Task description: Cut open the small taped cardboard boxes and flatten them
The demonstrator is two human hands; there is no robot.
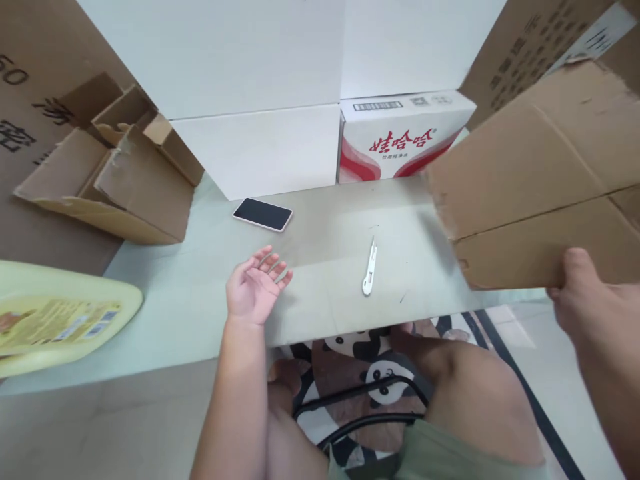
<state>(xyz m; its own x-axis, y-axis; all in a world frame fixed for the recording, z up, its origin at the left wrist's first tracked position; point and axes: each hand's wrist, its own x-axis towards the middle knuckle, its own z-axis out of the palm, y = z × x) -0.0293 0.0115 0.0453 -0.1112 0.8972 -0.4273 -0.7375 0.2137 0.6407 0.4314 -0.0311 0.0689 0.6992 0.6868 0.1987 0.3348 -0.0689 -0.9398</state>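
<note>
My left hand lies palm up on a flat sheet of cardboard on the table, fingers spread and holding nothing. My right hand grips the lower edge of a large brown cardboard box, which it holds tilted above the table's right side. A small white box cutter rests on the flat cardboard between my hands, nearer the left one. A black phone lies face up just beyond my left hand.
Torn brown cardboard pieces are piled at the back left. White boxes and a red-and-white printed carton stand along the back. A pale yellow bottle lies at the left edge. My knees and a panda rug show below the table.
</note>
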